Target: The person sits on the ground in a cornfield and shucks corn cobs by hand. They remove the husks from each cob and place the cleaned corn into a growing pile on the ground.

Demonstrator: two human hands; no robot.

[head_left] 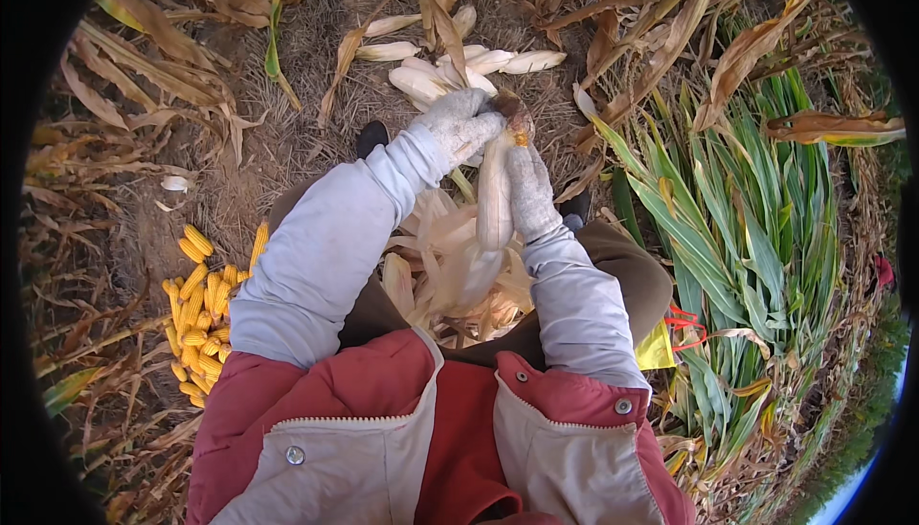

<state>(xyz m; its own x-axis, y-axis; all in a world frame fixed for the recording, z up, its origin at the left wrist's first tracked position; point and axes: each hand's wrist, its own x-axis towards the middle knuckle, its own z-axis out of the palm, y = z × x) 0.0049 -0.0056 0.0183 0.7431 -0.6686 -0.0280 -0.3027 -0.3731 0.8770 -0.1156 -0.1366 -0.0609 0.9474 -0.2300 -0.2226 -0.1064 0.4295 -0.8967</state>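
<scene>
An ear of corn, mostly wrapped in pale husk, is held between my two hands over my lap. At its far end some dark dried silk and a small patch of yellow-orange show. My left hand, in a dirty whitish glove, is closed at that far end, its fingertips partly hidden. Along the ear's right side, my gloved right hand is wrapped round it. Loose peeled husks lie between my legs, below the ear. Just beyond my hands, several unpeeled ears rest on the ground.
Husked yellow corn cobs are piled at my left. To the right lies a large heap of green corn leaves, with a yellow bag with red handles by my right knee. Dry stalks and leaves surround the bare soil.
</scene>
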